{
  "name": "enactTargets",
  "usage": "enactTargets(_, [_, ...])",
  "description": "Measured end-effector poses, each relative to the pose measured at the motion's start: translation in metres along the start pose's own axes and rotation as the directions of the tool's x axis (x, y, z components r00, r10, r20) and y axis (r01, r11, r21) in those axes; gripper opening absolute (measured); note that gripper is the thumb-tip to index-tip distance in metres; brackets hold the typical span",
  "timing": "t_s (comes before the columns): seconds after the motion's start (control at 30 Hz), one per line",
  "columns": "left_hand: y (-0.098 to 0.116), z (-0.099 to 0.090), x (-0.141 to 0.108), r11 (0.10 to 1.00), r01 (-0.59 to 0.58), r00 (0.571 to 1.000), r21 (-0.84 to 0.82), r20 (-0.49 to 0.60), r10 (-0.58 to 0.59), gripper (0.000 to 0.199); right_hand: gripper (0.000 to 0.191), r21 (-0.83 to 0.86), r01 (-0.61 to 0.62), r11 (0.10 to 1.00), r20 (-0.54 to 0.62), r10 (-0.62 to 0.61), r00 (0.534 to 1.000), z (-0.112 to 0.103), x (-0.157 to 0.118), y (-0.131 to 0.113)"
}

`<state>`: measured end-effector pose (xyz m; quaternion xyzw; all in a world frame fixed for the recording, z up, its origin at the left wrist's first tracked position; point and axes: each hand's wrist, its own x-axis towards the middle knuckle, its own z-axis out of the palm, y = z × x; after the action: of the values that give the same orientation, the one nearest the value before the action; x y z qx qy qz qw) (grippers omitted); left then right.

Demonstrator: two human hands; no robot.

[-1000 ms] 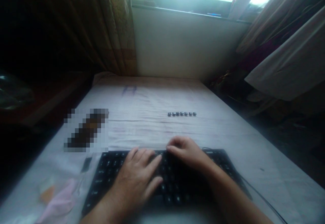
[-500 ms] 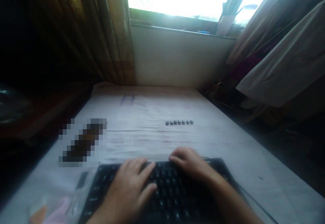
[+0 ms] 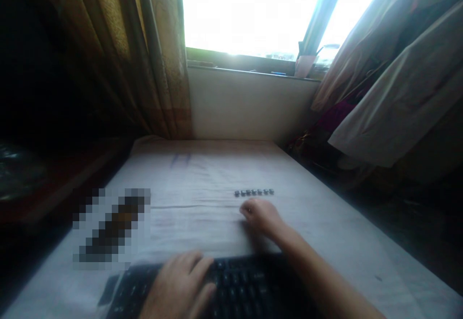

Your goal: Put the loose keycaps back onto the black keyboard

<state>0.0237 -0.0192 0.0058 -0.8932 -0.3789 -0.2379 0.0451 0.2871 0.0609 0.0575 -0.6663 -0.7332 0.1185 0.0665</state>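
A black keyboard (image 3: 238, 280) lies along the near edge of the view on a pale cloth. My left hand (image 3: 183, 280) rests over its left half, fingers spread and holding nothing. Beyond the keyboard, my right hand (image 3: 258, 215) is raised over the cloth with its fingers curled together; a tiny bright spot shows at the fingertips, too small to make out. Just past that hand, several small dark keycap-like pieces (image 3: 254, 192) form a straight row on the cloth.
A pixelated patch (image 3: 114, 227) covers something dark on the left of the cloth (image 3: 202, 179). A small dark rectangle (image 3: 108, 290) lies beside the keyboard. Behind are a curtain (image 3: 162, 68) and a bright window (image 3: 249, 15); pale fabric (image 3: 398, 102) hangs at the right.
My right hand has moved off the keyboard, away from me toward the row of small pieces. My left hand stays over the keyboard. The camera view has tilted up.
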Motion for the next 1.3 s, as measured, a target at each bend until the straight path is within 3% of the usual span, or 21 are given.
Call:
enactTargets(0.17, [-0.003,0.004,-0.002,1.0,0.007,0.999,-0.002,0.035,-0.007,0.034,0.027,-0.113,-0.035,0.993,-0.139,0.019,0.99,0.002,0.036,0.014])
enactTargets(0.53, [0.0,0.002,0.001,1.0,0.007,1.0,0.003,0.017,-0.007,0.031,0.02,-0.116,0.038,0.993,-0.178,-0.058,0.982,0.009,0.054,0.012])
enactTargets(0.67, [0.006,-0.003,0.004,0.999,0.038,0.999,-0.012,0.011,-0.037,0.027,0.021,-0.018,0.049,0.999,-0.165,-0.051,0.985,0.001,0.034,0.003])
enactTargets(0.87, [0.011,-0.007,0.005,0.996,0.073,0.996,-0.044,0.055,-0.07,0.027,0.016,0.161,0.08,0.984,-0.047,-0.073,0.996,-0.005,-0.032,-0.013])
enactTargets(1.0, [0.017,-0.005,0.003,0.999,0.042,0.999,0.001,0.028,-0.042,0.031,0.015,0.328,0.149,0.933,0.008,-0.161,0.987,0.001,-0.069,-0.018])
enactTargets(1.3, [0.033,-0.001,0.002,0.997,-0.067,0.998,0.045,0.013,0.066,0.04,0.018,0.234,0.191,0.953,0.033,-0.205,0.978,0.018,-0.084,-0.028])
